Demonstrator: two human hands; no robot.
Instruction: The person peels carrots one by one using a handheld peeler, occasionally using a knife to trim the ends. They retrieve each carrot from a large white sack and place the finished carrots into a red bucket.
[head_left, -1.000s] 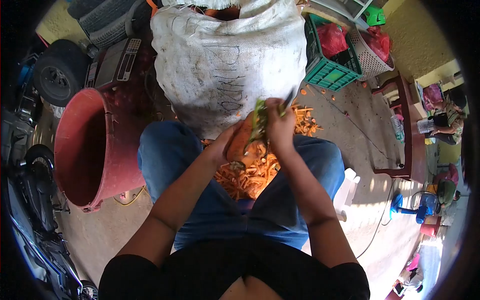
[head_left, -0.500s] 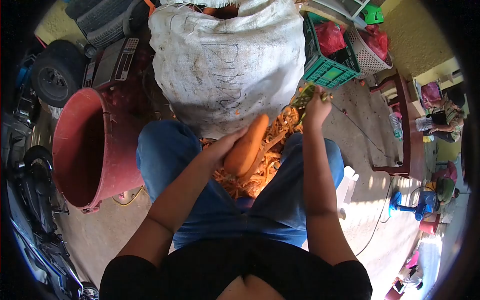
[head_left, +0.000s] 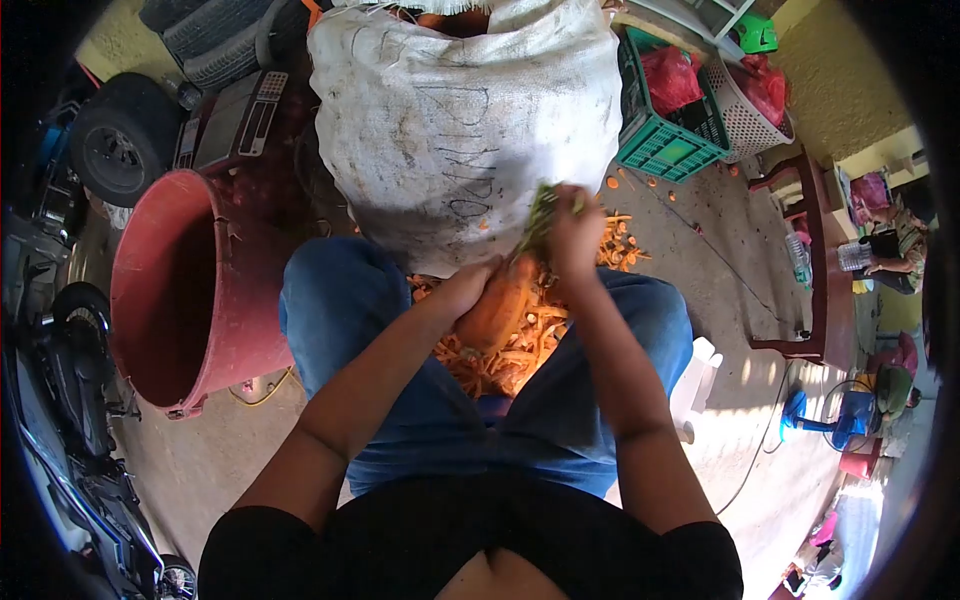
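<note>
A large orange carrot (head_left: 497,312) is tilted between my knees, its thick end toward me. My left hand (head_left: 470,290) is closed around its left side. At the carrot's far end, my right hand (head_left: 577,235) grips a green peeling tool (head_left: 541,215), blurred by motion; its exact shape cannot be made out. The tool appears to touch the carrot's tip. Beneath them lies a heap of orange peelings (head_left: 490,372), and more peelings (head_left: 622,245) and round cut pieces are scattered beyond my right knee.
A big white sack (head_left: 470,130) stands right in front of me. To the left are a red barrel (head_left: 165,290), a wheel (head_left: 115,150) and a motorcycle (head_left: 85,430). A green crate (head_left: 675,150), a white basket (head_left: 745,135) and a wooden bench (head_left: 830,270) stand to the right.
My right hand has swung left and toward me, bringing the green peeling tool from beside the sack onto the carrot's far end. My left hand still holds the carrot.
</note>
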